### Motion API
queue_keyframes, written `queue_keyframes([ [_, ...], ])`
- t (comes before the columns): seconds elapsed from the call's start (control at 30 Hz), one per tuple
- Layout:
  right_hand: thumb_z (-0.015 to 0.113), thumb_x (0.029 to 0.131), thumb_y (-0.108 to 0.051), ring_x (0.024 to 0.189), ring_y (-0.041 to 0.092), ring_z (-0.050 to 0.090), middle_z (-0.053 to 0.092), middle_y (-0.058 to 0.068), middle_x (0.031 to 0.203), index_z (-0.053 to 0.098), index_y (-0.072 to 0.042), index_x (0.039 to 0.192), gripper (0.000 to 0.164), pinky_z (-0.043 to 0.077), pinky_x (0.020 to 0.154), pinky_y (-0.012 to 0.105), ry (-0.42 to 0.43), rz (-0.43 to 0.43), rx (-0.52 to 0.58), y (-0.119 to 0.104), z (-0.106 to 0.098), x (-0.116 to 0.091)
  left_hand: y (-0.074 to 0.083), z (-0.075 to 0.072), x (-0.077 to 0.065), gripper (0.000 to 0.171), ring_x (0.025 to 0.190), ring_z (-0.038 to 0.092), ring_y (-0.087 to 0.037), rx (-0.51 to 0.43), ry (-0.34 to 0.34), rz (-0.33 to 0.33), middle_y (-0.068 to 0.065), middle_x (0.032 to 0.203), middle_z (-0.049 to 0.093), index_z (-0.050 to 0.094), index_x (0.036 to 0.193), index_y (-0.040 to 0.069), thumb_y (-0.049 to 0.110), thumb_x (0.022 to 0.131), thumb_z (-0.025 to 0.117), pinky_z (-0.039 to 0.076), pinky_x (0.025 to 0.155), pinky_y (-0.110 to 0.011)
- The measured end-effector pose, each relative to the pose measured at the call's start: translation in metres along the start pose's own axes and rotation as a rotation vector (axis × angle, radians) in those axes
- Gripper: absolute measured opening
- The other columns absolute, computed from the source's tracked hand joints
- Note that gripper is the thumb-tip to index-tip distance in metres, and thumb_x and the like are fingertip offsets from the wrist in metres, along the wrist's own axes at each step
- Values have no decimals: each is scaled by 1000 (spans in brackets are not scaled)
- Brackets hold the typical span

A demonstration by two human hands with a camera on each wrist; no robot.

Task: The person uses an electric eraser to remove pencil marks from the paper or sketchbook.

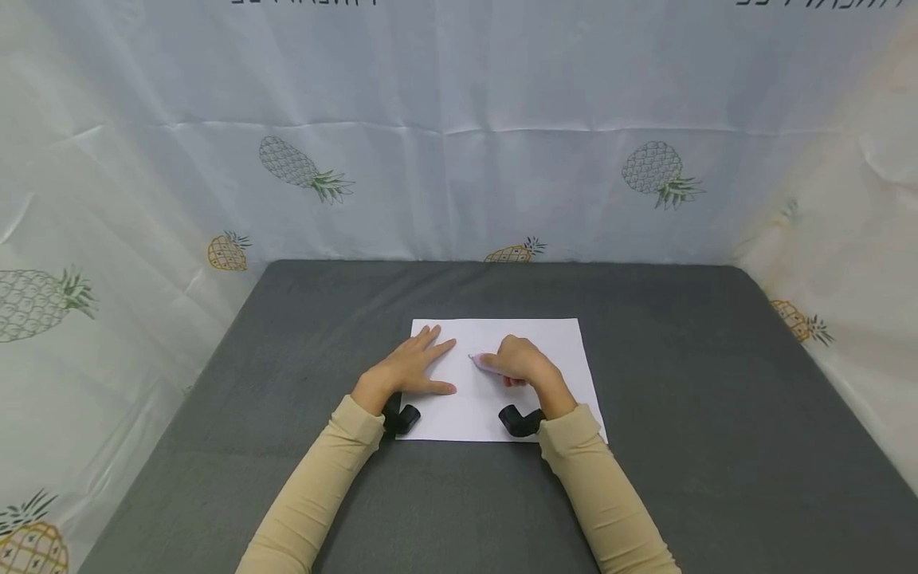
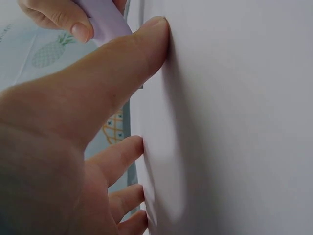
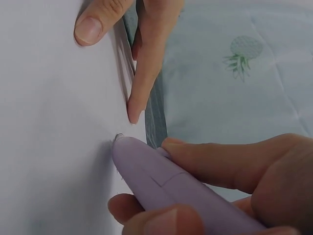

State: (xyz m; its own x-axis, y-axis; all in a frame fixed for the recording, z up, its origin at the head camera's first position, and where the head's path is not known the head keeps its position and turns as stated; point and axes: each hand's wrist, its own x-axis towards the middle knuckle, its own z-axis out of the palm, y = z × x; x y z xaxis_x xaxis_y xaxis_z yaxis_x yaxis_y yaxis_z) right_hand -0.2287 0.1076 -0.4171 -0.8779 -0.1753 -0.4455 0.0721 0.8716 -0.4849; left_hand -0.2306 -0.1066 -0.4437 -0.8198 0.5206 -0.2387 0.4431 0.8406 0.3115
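A white sheet of paper [image 1: 473, 418] lies on the grey table. My left hand [image 1: 412, 367] presses on its left part, fingers spread and thumb [image 2: 151, 41] pointing inward. In my right hand [image 1: 519, 360] I grip a lilac utility knife [image 3: 161, 181], its small metal tip right at the paper near the middle of the sheet. One finger of that hand lies by the knife's slide button [image 3: 163, 152], and the others curl round the body. In the left wrist view the knife [image 2: 105, 19] shows behind my left thumb, its tip hidden.
The grey cloth-covered table [image 1: 681, 359] reaches out on all sides of the sheet. Behind it and at both sides hangs a pale curtain [image 1: 459, 191] printed with pineapples. A black wrist camera [image 1: 519, 421] is strapped at each wrist, over the paper's near edge.
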Motion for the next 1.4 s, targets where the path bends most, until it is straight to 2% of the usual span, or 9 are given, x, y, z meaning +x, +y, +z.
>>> queue_keyframes([
  [0.4,54,97,-36,38,10,41,48,-1,43,67,2,68,49,33,42,20,82,-31,33,-9,10,0,0,0,0,83,152,8,-41,3,-2,11,-21,163,12,28,152,12,49,87,65,17,122,-55],
  [0.67,55,96,-38,40,11,41,51,0,46,61,-3,65,47,33,44,21,46,2,1,-4,6,-1,-1,2,2,84,152,8,-40,-4,-13,4,-20,163,11,28,153,13,49,87,65,17,122,-56],
  [0.87,55,96,-38,40,11,41,51,0,45,63,-2,67,47,34,44,22,19,-7,-5,-4,4,0,-2,2,2,83,152,8,-41,-1,-6,9,-21,163,12,28,152,13,49,87,65,17,122,-56],
  [1.1,55,96,-40,41,12,43,52,1,47,68,0,71,49,35,45,22,39,-2,1,-6,4,0,-3,2,2,83,152,8,-40,-1,-4,9,-21,163,11,28,153,13,49,87,65,17,122,-56],
  [1.4,56,95,-39,41,12,41,50,1,47,64,-1,66,49,35,44,22,68,54,34,8,-8,1,-1,1,2,84,153,5,-38,-4,-22,-9,-17,164,9,26,153,16,51,87,64,15,124,-54],
])
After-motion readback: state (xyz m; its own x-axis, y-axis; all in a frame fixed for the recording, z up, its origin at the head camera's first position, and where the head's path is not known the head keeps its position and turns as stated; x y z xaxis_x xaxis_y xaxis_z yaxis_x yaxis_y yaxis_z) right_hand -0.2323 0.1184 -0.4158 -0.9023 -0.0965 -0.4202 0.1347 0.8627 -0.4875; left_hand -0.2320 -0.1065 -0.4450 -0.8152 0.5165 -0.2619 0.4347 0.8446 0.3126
